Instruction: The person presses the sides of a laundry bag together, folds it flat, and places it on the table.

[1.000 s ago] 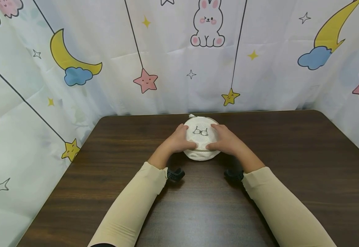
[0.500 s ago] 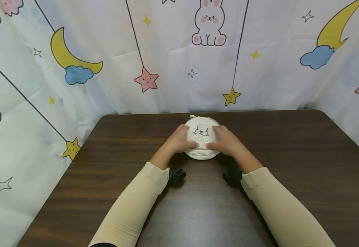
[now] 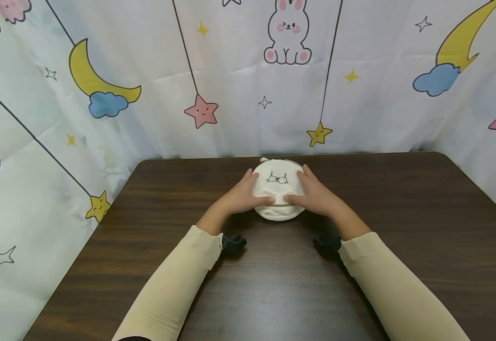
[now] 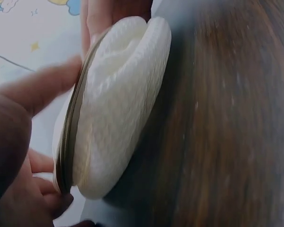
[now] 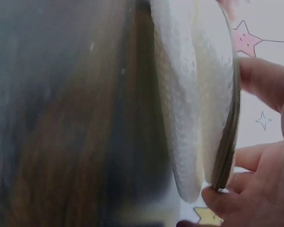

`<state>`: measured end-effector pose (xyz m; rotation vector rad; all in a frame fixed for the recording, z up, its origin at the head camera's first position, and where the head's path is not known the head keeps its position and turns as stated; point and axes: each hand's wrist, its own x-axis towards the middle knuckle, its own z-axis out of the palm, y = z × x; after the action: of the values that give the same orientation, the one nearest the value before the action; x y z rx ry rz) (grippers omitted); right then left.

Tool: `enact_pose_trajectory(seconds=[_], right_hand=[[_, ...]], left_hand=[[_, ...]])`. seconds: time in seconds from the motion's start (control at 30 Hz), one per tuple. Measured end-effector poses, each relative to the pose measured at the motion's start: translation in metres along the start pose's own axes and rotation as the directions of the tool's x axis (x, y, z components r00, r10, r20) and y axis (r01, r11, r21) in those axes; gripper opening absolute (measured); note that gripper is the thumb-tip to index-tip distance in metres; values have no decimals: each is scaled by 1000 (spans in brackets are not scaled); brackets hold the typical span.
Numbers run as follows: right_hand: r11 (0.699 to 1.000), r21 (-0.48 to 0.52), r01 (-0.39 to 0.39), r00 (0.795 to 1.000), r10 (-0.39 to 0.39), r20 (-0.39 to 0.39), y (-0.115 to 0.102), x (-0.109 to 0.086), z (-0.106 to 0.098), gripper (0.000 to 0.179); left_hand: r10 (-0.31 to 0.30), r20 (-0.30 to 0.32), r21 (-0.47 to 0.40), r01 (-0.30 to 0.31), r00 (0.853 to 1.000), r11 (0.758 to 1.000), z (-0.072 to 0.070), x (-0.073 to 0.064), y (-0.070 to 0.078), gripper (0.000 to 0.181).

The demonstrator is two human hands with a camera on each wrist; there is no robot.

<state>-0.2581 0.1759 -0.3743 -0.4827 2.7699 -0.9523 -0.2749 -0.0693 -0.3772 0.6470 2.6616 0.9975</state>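
Observation:
A round white mesh laundry bag [image 3: 278, 188] with a small line drawing of what looks like a bra on top sits at the table's far edge. My left hand [image 3: 242, 194] holds its left side, thumb on the upper face. On the opposite side my right hand [image 3: 317, 195] holds it, its thumb also on top. In the left wrist view the puffy mesh side [image 4: 116, 101] bulges below a beige zipper rim [image 4: 72, 127], and fingertips meet the rim. The right wrist view shows fingers [image 5: 222, 201] curled at the bag's edge. Whatever is inside cannot be seen.
The dark brown wooden table [image 3: 256, 293] stretches toward me and to both sides. Behind it hangs a white curtain [image 3: 248, 61] printed with moons, stars and a rabbit. A dark wrist device [image 3: 233, 243] sticks out under each sleeve.
My forearms have spread slightly apart, and the fingers of both hands have shifted a little outward on the bag's sides. The bag stays in about the same place.

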Motion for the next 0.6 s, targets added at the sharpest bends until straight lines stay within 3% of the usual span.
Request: enact_pose_trajectory(seconds=[0.3, 0.43, 0.6], right_hand=[[999, 14, 38, 996, -39, 79, 1, -4, -3, 125], [998, -12, 61, 994, -59, 90, 3, -3, 0, 131], [995, -62, 82, 996, -81, 30, 3, 0, 3, 121]], left_hand=[[78, 67, -23, -76, 995, 997, 0, -3, -8, 124], [76, 91, 22, -78, 993, 997, 4, -2, -10, 128], [90, 50, 121, -95, 995, 988, 7, 0, -7, 120]])
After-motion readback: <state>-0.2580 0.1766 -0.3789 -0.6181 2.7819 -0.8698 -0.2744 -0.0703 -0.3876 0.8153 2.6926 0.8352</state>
